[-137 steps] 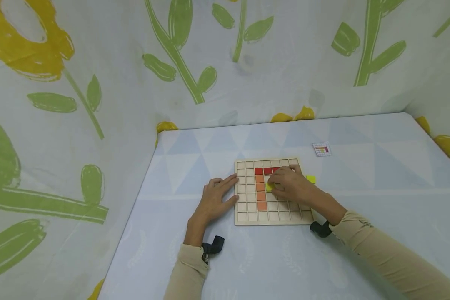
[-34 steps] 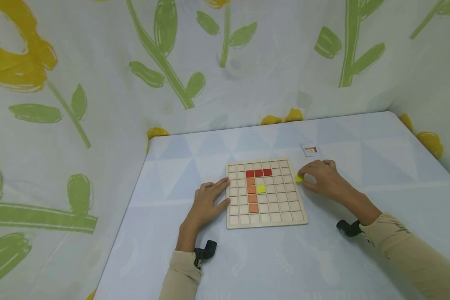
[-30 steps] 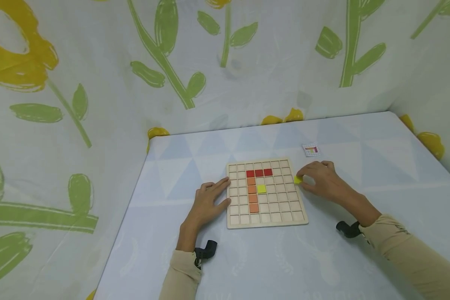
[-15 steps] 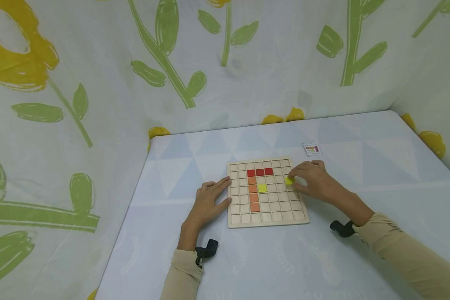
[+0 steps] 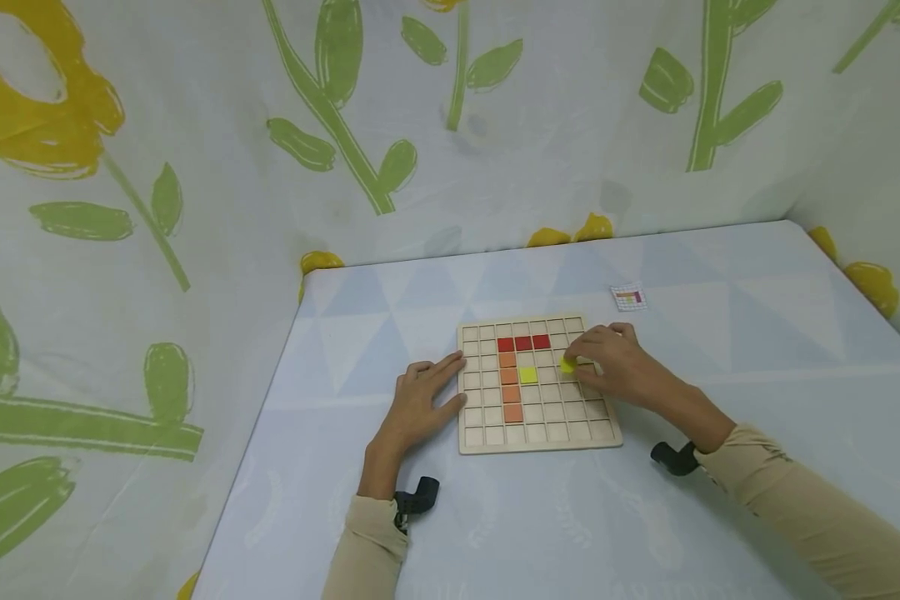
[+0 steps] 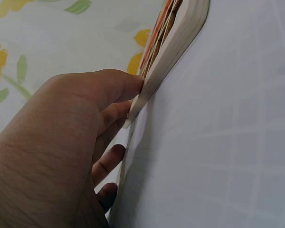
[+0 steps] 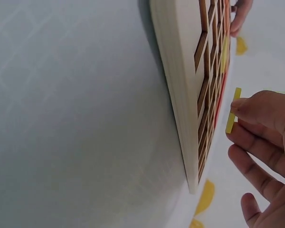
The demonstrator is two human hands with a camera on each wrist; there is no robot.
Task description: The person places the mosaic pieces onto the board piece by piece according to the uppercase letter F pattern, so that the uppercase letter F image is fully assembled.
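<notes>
A wooden grid board (image 5: 487, 436) lies on the table, bordered by a raised rim. Set in its cells are a row of red tiles (image 5: 522, 342), a column of orange tiles (image 5: 511, 394) and one yellow tile (image 5: 528, 375). My left hand (image 5: 417, 406) rests at the board's left edge, thumb and fingertips touching the rim with fingers extended. Between thumb and fingers, my right hand (image 5: 615, 364) pinches another yellow tile (image 7: 233, 110). That tile is above the right part of the board, and the right wrist view shows a gap between it and the grid.
A small paper card (image 5: 628, 297) printed with a coloured grid pattern lies behind the board to the right. The pale patterned table (image 5: 525, 525) meets a flower-printed cloth wall (image 5: 232, 125) at the back and left.
A yellow tile now sits beside the orange column. My right hand went to the board's right side and has come back leftward over it with another yellow tile. The left hand stays at the edge.
</notes>
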